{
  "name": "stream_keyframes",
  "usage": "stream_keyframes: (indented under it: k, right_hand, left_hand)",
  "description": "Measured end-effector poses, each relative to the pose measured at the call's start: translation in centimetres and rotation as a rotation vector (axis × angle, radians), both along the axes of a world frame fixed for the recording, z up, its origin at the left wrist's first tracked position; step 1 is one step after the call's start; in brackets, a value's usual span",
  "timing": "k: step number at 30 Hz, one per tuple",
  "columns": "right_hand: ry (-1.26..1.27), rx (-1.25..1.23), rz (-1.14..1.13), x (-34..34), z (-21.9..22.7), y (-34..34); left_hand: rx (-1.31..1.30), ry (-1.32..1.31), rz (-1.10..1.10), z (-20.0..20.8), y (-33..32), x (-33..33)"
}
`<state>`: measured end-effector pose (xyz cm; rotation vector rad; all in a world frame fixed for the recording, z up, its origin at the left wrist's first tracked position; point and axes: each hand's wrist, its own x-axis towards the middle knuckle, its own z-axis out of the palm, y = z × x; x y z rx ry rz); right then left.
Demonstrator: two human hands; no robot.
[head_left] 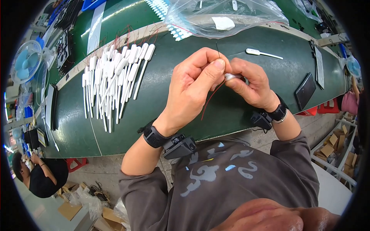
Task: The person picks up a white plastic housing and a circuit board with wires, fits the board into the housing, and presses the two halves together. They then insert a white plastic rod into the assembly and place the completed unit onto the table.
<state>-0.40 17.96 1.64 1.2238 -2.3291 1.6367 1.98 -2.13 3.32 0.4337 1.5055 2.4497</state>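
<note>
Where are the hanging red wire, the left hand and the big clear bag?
Red wire (209, 100): head view, its hanging part.
Left hand (195, 78): head view, its middle.
Clear bag (246, 17): head view, plastic near middle.

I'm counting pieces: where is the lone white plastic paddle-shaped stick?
In the head view's upper right, the white stick lies on the green tabletop, between the right hand and the clear plastic bag.

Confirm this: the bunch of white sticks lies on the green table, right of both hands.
Wrong side: the head view shows the bunch of white sticks on the green table, left of the left hand and right hand.
</note>
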Motion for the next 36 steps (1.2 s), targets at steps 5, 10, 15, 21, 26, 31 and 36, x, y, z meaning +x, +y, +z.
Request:
stream_keyframes:
  k: [5,10,15,21,26,31,36]
  right_hand:
    - [0.039,0.069,-0.024,-0.1,0.4,0.0]
    - [0.21,0.1,-0.092,-0.3,0.7,-0.2]
    - [0.122,0.023,-0.047,-0.2,0.3,-0.1]
    - [0.027,0.021,-0.004,0.0,0.5,0.1]
    - [-0.073,-0.109,-0.165,-0.1,0.6,-0.1]
    - [-0.049,-0.019,-0.267,-0.2,1.1,0.3]
    - [0.066,0.047,-0.279,-0.2,1.5,0.0]
  left_hand:
    - [-0.181,0.143,0.051,-0.3,0.3,0.3]
    - [-0.159,0.172,0.064,-0.3,0.4,0.2]
    - [0.05,0.044,0.003,-0.5,0.2,0.0]
    - [0.048,0.003,-0.027,-0.2,0.0,-0.1]
    - [0.245,0.07,0.051,0.3,-0.7,-0.4]
    - [0.107,0.101,0.55,0.2,-1.0,-0.7]
    - [-0.79,1.16,0.765,0.0,-0.7,-1.5]
